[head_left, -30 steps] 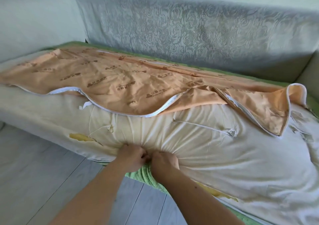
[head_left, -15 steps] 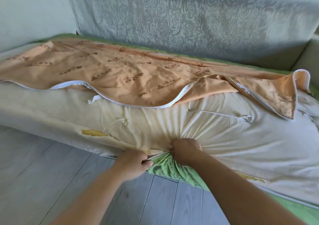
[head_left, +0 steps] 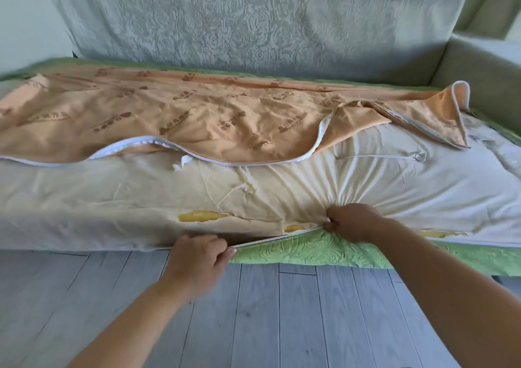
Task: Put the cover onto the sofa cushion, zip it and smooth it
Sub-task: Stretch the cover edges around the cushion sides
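Cover (head_left: 324,252): green, unzipped, cream cushion (head_left: 394,181) lying inside.
Left hand (head_left: 197,260): curled around the cover's white zip edge (head_left: 265,242).
Right hand (head_left: 355,221): fist pinching the same edge.

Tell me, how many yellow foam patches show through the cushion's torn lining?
3 yellow foam patches: a large one above the left hand, a small one beside the right hand, one beyond that forearm. Others may be hidden.

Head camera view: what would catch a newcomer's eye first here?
A crumpled orange cover sprawls over the far half of the long cream cushion. At the near edge, the left hand pinches a white zipper edge while the right hand grips bunched cushion fabric, above green quilted fabric. Yellow foam peeks through a tear nearby.
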